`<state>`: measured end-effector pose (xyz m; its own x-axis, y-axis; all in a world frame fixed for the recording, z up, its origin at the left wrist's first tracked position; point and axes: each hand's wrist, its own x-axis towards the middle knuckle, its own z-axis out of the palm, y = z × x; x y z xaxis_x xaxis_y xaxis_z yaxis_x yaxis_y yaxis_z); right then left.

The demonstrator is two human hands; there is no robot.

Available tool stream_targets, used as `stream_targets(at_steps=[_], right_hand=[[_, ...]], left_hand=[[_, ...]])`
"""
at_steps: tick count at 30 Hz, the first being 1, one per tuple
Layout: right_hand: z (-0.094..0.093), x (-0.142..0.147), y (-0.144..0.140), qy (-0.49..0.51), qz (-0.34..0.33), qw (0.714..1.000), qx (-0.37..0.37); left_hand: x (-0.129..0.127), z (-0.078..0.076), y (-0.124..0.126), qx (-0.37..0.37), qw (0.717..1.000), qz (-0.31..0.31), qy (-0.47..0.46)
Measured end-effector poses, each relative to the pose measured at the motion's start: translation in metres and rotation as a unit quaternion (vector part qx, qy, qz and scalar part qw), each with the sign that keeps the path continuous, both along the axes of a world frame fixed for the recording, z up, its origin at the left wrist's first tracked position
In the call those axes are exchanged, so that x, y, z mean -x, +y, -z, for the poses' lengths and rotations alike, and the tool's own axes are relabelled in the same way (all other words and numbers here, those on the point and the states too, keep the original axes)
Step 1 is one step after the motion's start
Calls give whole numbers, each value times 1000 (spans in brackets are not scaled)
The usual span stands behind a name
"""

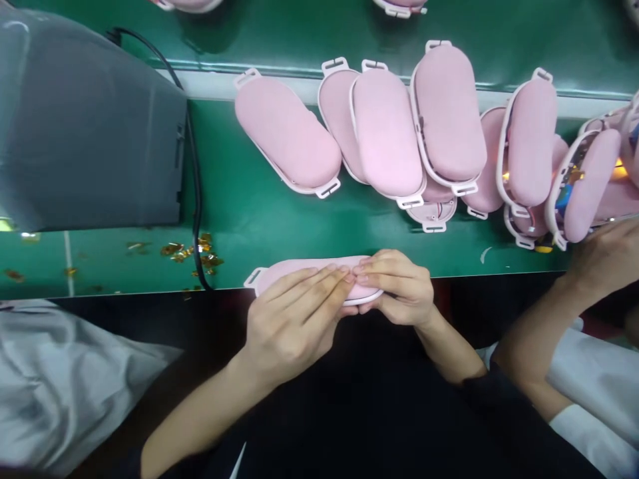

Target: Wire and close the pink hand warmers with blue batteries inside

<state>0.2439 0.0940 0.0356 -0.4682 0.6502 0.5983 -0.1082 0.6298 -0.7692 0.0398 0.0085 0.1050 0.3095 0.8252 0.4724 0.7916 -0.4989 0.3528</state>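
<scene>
Both my hands hold one pink oval pad with a white rim (pixel 294 269) at the near edge of the green table (pixel 249 219). My left hand (pixel 294 319) lies over its top with the fingers stretched flat along it. At the pad's right end, my right hand (pixel 399 286) pinches it, fingertips meeting those of the left. A white loop tab sticks out at the pad's left end. The underside of the pad is hidden.
Several more pink pads (pixel 384 133) lie in a row across the table, some stacked at the right. A grey box (pixel 84 126) with a black cable (pixel 194 186) stands at left. Gold scraps (pixel 192 253) litter the table. Another person's arm (pixel 559 319) reaches in from the right.
</scene>
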Motion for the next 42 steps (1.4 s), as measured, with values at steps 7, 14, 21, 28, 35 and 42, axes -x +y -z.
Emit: stream_targets(at_steps=[7,14,21,28,35,42], right_hand=[[-1,2,-4,9,20,1000,-8],[-3,-4,-3,-23,22,999,43],[5,9,-8,59,52,995,58],[8,19,-17,-26,82,996,5],[18,5,-39,75,147,986,30],[-9,-37,-56,-70,62,994,-56]], left_hand=[[11,10,1,-24,999,23,-13],[19,-7,13,80,996,34,-13],[8,4,-4,48,997,-5,-64],[-10,15,-16,172,980,-9,-99],[-9,33,-45,149,982,-5,-114],[-5,5,-50,34,997,27,-69]])
